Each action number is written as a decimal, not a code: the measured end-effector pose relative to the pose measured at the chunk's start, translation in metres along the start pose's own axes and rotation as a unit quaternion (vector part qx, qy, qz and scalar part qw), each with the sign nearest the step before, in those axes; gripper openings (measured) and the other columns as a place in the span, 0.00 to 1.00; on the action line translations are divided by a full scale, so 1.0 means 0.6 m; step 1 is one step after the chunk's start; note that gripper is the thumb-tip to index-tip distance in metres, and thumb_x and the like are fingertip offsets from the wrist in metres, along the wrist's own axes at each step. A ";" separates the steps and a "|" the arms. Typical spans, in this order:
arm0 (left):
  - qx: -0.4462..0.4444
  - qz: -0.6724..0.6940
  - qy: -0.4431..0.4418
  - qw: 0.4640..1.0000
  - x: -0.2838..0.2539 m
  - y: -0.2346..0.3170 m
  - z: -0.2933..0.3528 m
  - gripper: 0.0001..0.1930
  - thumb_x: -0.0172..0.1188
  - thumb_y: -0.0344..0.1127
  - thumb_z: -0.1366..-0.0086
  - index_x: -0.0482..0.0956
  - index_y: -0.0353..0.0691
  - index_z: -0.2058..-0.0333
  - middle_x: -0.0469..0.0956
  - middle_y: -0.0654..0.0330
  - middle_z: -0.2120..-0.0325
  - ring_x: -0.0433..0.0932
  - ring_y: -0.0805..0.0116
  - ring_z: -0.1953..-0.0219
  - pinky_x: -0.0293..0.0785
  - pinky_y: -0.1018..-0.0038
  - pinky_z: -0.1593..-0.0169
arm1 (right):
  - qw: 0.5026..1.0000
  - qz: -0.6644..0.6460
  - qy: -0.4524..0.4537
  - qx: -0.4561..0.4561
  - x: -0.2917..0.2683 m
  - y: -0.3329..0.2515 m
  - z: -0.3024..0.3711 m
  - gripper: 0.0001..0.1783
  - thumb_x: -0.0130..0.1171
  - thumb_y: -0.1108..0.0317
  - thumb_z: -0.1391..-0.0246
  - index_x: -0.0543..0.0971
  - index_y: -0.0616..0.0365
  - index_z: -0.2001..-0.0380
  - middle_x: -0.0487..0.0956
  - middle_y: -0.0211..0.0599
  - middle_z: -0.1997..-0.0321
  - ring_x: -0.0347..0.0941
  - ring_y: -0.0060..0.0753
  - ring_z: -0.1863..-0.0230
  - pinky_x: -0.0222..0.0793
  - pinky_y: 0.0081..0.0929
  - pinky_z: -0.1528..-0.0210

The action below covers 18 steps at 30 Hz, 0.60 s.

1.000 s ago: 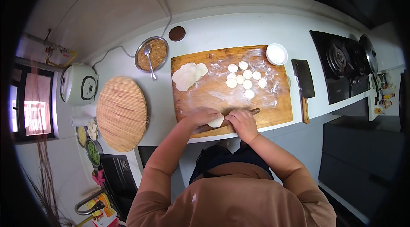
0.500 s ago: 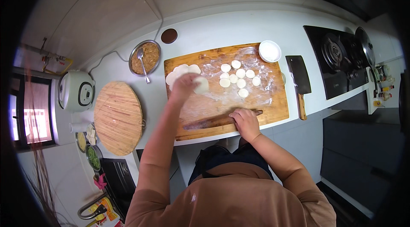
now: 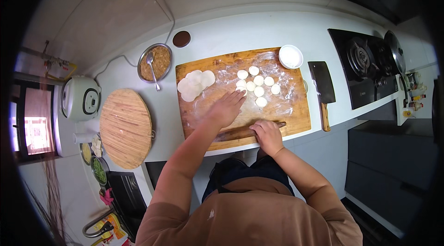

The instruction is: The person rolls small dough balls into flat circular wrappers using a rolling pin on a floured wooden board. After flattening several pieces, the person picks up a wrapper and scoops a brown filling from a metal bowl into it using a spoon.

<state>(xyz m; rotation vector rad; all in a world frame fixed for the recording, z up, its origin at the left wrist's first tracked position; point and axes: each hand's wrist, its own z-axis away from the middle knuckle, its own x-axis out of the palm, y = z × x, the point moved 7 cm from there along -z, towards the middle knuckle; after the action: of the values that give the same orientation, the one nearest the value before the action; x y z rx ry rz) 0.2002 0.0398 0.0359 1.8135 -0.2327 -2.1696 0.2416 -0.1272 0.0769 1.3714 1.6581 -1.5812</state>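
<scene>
My left hand [image 3: 226,109] reaches over the floured wooden board [image 3: 296,116], its fingers stretched out and the tips at the nearest-left of several small flattened dough rounds [image 3: 258,80]. That round is partly covered by the fingers. Near the board's front edge, my right hand [image 3: 267,136] grips the right part of a dark wooden rolling pin [image 3: 236,133], which lies along that edge. Thin rolled dough wrappers [image 3: 194,84] overlap in a pile at the board's far left.
Left of the board are a bowl of filling [image 3: 162,58] with a spoon, and a round slatted lid [image 3: 125,128]. A white bowl of flour [image 3: 290,56] stands at its far right corner. Beyond lie a cleaver [image 3: 322,86] and a gas stove [image 3: 358,61].
My left hand has let go of a wrapper on the left pile and moved right and nearer, to the small dough rounds. My right hand stays on the rolling pin.
</scene>
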 end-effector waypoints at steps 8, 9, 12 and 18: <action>-0.010 -0.027 0.034 0.999 -0.007 -0.010 0.027 0.30 0.54 0.37 0.31 0.62 0.43 0.31 0.56 0.57 0.28 0.55 0.61 0.27 0.50 0.61 0.25 | 1.000 -0.009 -0.008 -0.012 0.014 -0.003 0.005 0.17 0.59 0.71 0.51 0.79 0.47 0.55 0.77 0.31 0.54 0.73 0.40 0.48 0.68 0.39 0.46; -0.018 -0.011 0.059 0.998 -0.016 -0.007 0.015 0.29 0.54 0.37 0.31 0.62 0.43 0.32 0.57 0.57 0.28 0.55 0.60 0.27 0.50 0.61 0.25 | 1.000 -0.012 -0.008 -0.016 0.015 -0.006 0.003 0.17 0.59 0.71 0.51 0.79 0.47 0.55 0.77 0.31 0.54 0.73 0.40 0.48 0.68 0.39 0.46; -0.016 -0.002 0.067 0.998 -0.012 -0.011 -0.007 0.28 0.52 0.38 0.30 0.63 0.43 0.32 0.58 0.57 0.29 0.57 0.61 0.28 0.51 0.62 0.25 | 1.000 -0.014 -0.003 -0.026 0.018 -0.014 -0.003 0.17 0.59 0.71 0.50 0.79 0.47 0.55 0.77 0.31 0.54 0.73 0.40 0.48 0.68 0.39 0.46; 0.009 0.034 0.055 0.998 0.008 -0.019 0.063 0.28 0.55 0.37 0.31 0.64 0.42 0.33 0.61 0.55 0.30 0.59 0.59 0.29 0.54 0.61 0.27 | 1.000 -0.005 -0.022 -0.018 0.017 -0.014 -0.017 0.16 0.58 0.71 0.50 0.79 0.47 0.55 0.77 0.31 0.54 0.73 0.40 0.49 0.68 0.37 0.47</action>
<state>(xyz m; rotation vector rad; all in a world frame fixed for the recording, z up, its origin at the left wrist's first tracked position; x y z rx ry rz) 0.1608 0.0463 0.0350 1.8992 -0.2848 -2.0220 0.2331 -0.1129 0.0745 1.3031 1.6629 -1.5688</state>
